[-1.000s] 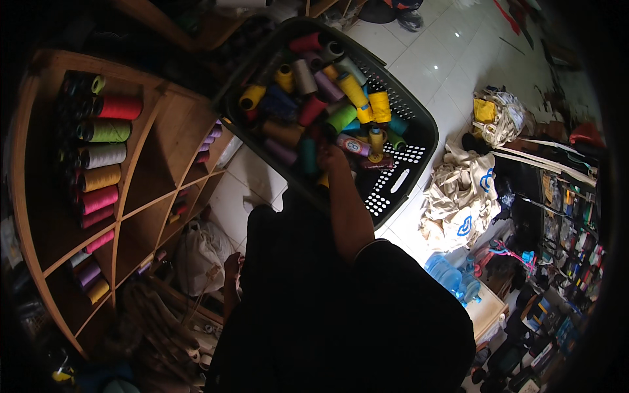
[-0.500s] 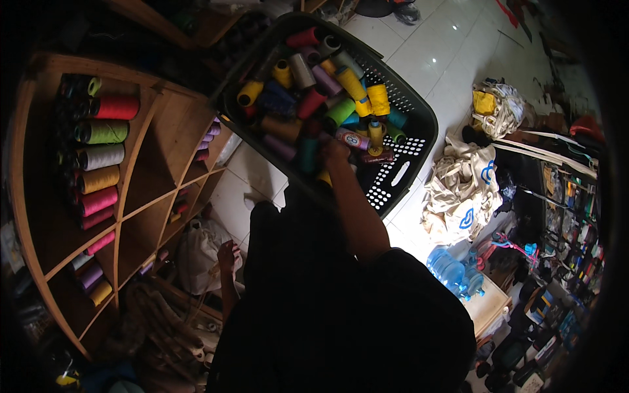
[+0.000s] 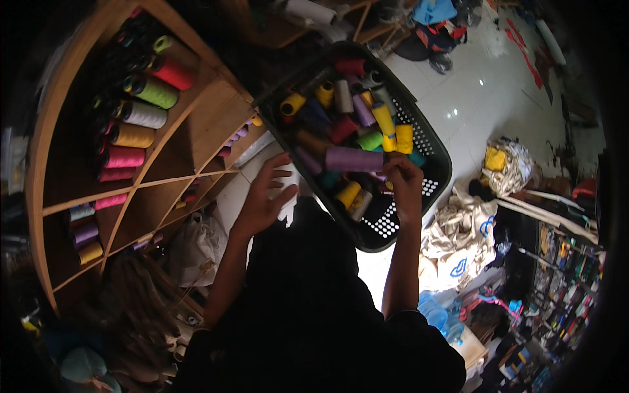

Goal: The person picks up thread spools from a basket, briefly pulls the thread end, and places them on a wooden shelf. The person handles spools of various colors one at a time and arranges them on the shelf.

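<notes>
A wooden shelf unit (image 3: 196, 141) with slanted dividers fills the left of the scene, its upper compartment stacked with thread cones in red, green, white, yellow and pink (image 3: 141, 114), with a few purple and yellow ones lower down (image 3: 85, 236). To the right, cream cloth bags (image 3: 458, 239) lie heaped on the white tiled floor (image 3: 498, 98), just beside a yellow-and-white bundle (image 3: 504, 164). A pale drawstring sack (image 3: 196, 245) sits below the shelves, and blue plastic bottles (image 3: 436, 314) stand near the lower right.
</notes>
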`<state>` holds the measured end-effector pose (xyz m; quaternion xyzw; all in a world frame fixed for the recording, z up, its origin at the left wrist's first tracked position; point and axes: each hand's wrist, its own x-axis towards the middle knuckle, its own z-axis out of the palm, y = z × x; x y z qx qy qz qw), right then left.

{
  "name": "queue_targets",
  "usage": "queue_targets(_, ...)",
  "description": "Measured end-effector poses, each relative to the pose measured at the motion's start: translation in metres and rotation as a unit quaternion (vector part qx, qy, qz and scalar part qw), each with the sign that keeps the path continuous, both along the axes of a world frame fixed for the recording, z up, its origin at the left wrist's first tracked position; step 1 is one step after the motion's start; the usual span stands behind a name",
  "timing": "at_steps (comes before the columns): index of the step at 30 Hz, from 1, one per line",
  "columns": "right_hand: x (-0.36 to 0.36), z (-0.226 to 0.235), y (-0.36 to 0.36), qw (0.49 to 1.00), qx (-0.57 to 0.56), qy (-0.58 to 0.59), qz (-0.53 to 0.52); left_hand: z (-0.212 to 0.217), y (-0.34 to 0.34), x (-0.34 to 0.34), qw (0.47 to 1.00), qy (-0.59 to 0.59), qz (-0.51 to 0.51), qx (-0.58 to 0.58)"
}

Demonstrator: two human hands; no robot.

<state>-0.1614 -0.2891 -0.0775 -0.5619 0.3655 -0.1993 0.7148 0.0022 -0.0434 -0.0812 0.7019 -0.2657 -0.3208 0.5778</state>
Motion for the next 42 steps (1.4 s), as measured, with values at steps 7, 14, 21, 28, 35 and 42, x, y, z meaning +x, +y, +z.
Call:
queue_targets(7,0.073,0.06,0.047,0.972,-0.073,-0.144,0.17,0.042,0.013,0.01,0.983,0.086,0.084,-0.139)
queue_targets(14,0.136,0.121,0.133,0.774,-0.501,-0.136,0.361,0.064,0.086,0.015,0.952,-0.113,0.247,-0.141)
queue_targets(21,0.185,0.116,0.204,0.709,-0.447,-0.288,0.463,0.074,0.14,0.018,0.89,-0.301,0.337,-0.057)
queue_targets(28,0.203,0.121,0.266,0.702,-0.46,-0.325,0.436,0.07,0.191,0.02,0.857,-0.269,0.425,-0.107)
queue_targets(35,0.204,0.103,0.324,0.767,-0.405,-0.296,0.401,0.072,0.235,0.032,0.811,-0.183,0.494,-0.254)
queue_targets(42,0.217,0.086,0.375,0.897,0.034,-0.183,0.401,0.072,0.271,0.047,0.799,-0.283,0.52,-0.109)
